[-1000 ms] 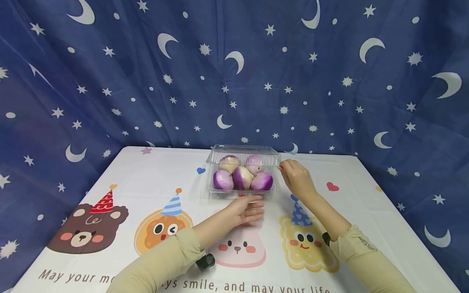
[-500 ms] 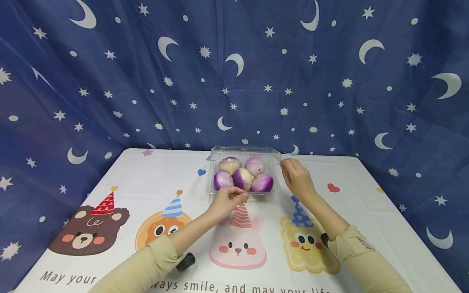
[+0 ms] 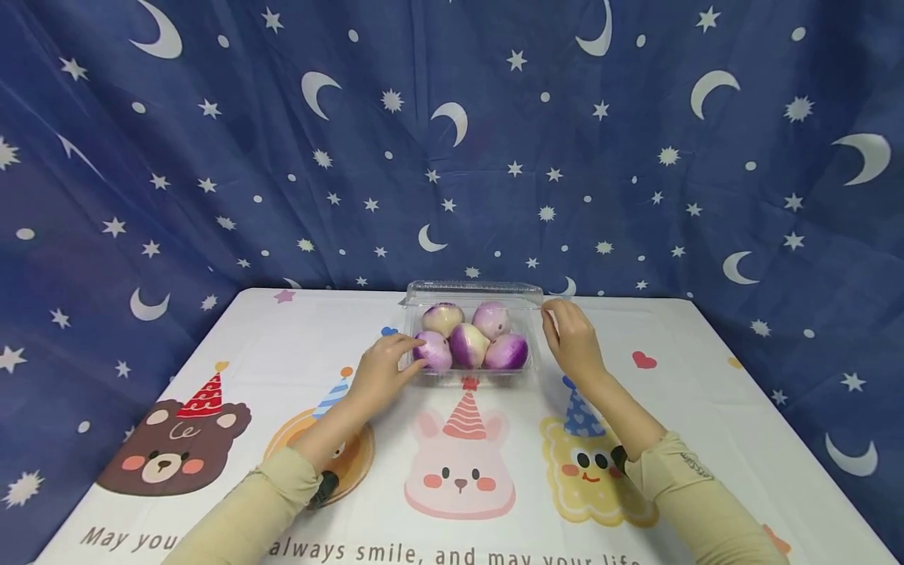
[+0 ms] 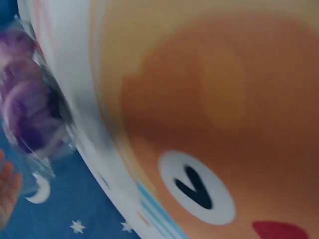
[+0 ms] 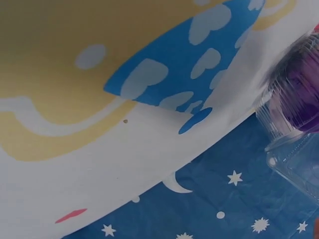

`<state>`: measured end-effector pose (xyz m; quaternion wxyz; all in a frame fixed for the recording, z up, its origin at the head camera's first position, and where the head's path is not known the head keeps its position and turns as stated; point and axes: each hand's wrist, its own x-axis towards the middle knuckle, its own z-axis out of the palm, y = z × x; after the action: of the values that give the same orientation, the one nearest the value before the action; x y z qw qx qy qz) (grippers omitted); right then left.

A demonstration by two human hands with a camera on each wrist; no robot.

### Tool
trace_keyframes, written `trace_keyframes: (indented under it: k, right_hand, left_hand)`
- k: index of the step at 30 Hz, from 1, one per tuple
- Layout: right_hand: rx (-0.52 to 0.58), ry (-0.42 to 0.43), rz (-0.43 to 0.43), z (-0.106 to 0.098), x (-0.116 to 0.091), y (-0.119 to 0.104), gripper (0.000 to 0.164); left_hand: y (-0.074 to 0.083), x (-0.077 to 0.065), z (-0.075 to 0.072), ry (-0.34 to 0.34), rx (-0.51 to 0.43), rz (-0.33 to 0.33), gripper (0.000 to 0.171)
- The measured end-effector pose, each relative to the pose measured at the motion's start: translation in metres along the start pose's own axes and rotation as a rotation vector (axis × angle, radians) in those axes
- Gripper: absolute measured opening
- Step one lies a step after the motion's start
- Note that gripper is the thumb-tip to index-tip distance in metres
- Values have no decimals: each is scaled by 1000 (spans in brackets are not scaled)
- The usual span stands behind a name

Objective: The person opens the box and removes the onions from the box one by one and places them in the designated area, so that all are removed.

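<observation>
A clear plastic clamshell box [image 3: 469, 372] stands near the table's far edge, several purple-and-white onions inside. Its lid [image 3: 475, 293] is raised, tilted back at the far side. At the lid's right edge, my right hand [image 3: 575, 341] pinches the plastic between thumb and curled fingers. My left hand [image 3: 381, 375] reaches in at the box's left front, thumb and fingers spread apart beside the front left onion [image 3: 433, 351]; whether they touch it I cannot tell. In the left wrist view, some blurred fingers [image 4: 7, 186] show close to the box.
A white tablecloth [image 3: 579, 549] with printed cartoon figures and lettering covers the table. Behind the box hangs a dark blue curtain [image 3: 452, 220] with moons and stars, close to the table's far edge.
My left hand has moved from in front of the box to its left front corner, by the onion. The lid has tilted further back, with my right hand staying at its edge.
</observation>
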<state>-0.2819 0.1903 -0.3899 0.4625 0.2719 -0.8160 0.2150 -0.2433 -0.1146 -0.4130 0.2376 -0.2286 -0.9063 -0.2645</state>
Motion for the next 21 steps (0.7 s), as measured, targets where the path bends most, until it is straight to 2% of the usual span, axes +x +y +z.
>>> trace_keyframes:
  k: [3, 5, 7, 11, 14, 16, 21]
  right_hand:
    - [19, -5, 17, 0, 2, 0, 7]
    - [28, -15, 28, 1, 3, -1, 7]
    - [43, -25, 55, 1, 3, -2, 9]
    - [110, -22, 202, 2, 5, -3, 19]
    - [184, -10, 342, 4, 9, -2, 17]
    - [224, -1, 401, 6, 14, 0, 11]
    - [285, -53, 457, 11, 23, 6, 9]
  left_hand:
    - [-10, 2, 0, -32, 38, -108, 42]
    - [-16, 5, 1, -105, 29, -165, 53]
    - [-21, 8, 1, -205, -8, -192, 65]
    - [-29, 16, 4, -414, -93, -171, 80]
    - [-34, 19, 6, -518, -131, -160, 87]
    - [-37, 20, 6, -554, -155, -163, 90]
    - [-41, 21, 11, -566, -205, -150, 89]
